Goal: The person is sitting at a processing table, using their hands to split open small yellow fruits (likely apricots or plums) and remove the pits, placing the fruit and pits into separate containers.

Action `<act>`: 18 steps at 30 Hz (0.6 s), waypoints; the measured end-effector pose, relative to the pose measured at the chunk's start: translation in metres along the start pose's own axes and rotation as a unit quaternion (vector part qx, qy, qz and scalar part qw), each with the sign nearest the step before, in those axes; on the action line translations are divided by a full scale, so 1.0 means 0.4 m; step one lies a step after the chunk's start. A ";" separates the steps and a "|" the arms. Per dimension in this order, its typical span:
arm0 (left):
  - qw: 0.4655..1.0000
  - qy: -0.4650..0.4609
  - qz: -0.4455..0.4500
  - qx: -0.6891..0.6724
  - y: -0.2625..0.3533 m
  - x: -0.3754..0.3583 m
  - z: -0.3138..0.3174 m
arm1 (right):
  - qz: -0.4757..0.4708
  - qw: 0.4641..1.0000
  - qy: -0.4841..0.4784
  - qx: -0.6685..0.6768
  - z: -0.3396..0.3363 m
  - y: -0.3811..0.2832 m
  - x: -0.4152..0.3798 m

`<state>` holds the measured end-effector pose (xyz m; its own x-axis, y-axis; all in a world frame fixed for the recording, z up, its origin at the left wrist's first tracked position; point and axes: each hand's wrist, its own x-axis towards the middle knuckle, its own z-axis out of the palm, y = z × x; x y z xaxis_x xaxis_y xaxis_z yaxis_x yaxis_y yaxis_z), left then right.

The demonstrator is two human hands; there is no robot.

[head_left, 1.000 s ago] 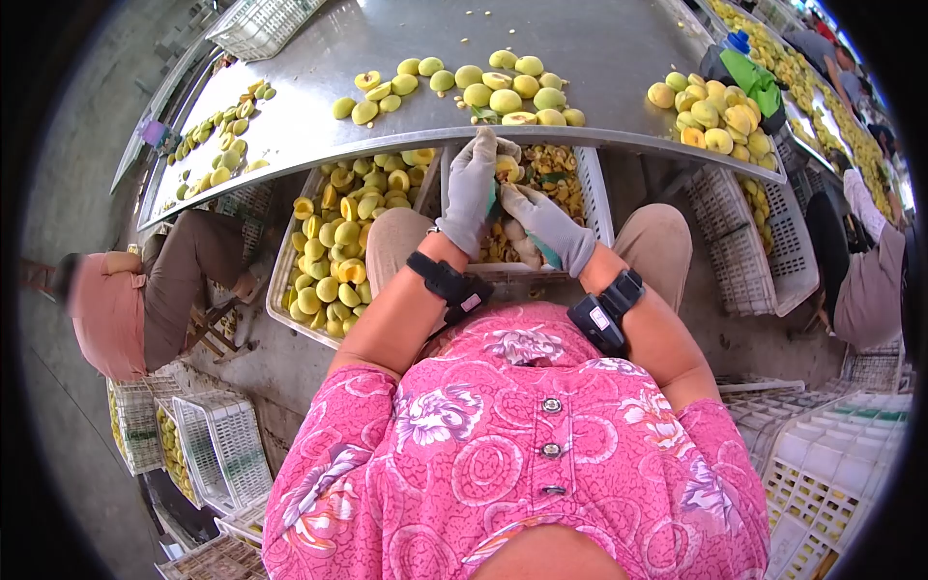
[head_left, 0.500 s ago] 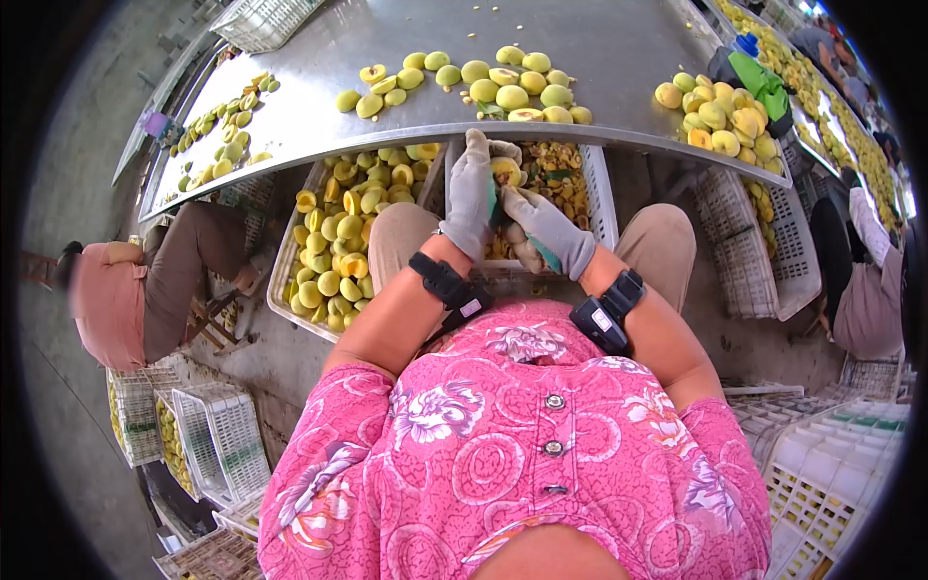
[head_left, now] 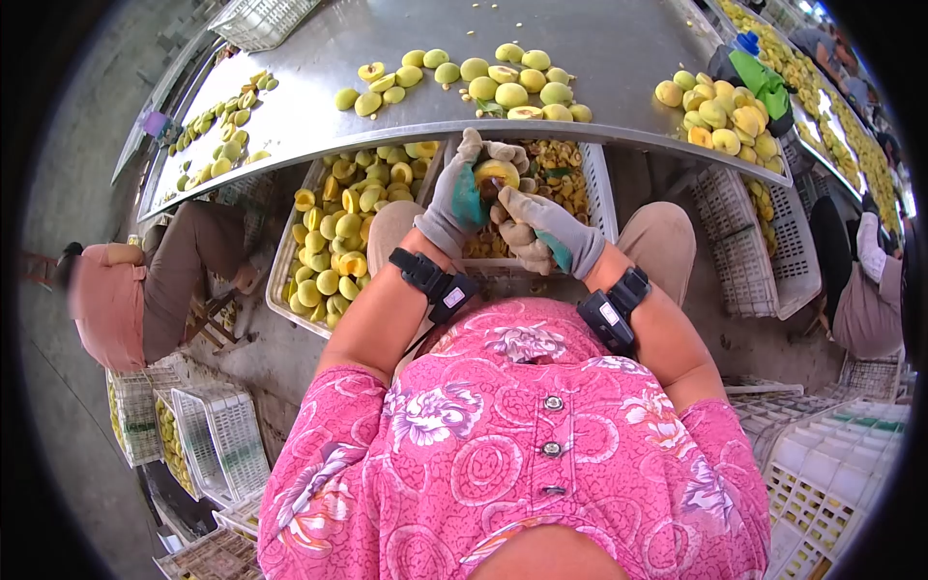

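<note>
My left hand (head_left: 464, 189), in a grey and green glove, is wrapped round a cut yellow-green fruit (head_left: 497, 175) just below the table edge. Gloved as well, my right hand (head_left: 543, 228) is closed close against the fruit's lower side. A small dark thing shows at the fruit between the hands; whether it is a tool is too small to tell. Under both hands is a white crate (head_left: 601, 193) of fruit scraps. To its left stands a crate (head_left: 280, 280) full of yellow-green fruit, many of them halved.
Fruit (head_left: 512, 96) lies along the near edge of the metal table (head_left: 599, 58), with a larger pile (head_left: 720, 116) at the right. One person (head_left: 116, 300) sits at the left, another (head_left: 870, 300) at the far right. Stacked crates (head_left: 831, 474) stand behind on the right.
My left hand has turned and its fingers have curled round the fruit, which now shows more. My right hand has shifted slightly, still against the fruit.
</note>
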<state>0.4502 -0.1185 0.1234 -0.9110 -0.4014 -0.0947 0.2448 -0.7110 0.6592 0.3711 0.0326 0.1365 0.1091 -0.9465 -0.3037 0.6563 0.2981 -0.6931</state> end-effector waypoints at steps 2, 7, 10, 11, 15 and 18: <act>0.998 -0.060 -0.001 0.034 0.001 0.002 -0.008 | 0.008 1.000 -0.008 0.006 -0.001 0.002 0.000; 0.944 0.086 0.140 0.287 -0.024 -0.003 0.032 | -0.003 0.998 0.065 -0.017 0.022 0.015 0.003; 0.999 0.043 0.012 0.027 -0.003 -0.024 0.056 | 0.001 0.999 0.043 -0.007 0.022 0.006 -0.008; 0.999 0.027 0.004 0.021 -0.001 -0.026 0.051 | 0.001 0.999 0.043 -0.007 0.026 0.007 -0.007; 0.914 0.061 0.185 0.356 -0.023 -0.011 0.035 | -0.017 0.994 0.078 -0.073 0.035 0.024 0.001; 0.973 0.037 0.008 0.226 0.008 -0.029 0.034 | 0.005 0.997 0.053 -0.051 0.025 0.023 -0.001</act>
<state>0.4571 -0.1083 0.1366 -0.8779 -0.4626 -0.1233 0.0733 -0.3843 0.9203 0.3846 0.0344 0.1369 0.0326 -0.9266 -0.3746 0.5760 0.3237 -0.7506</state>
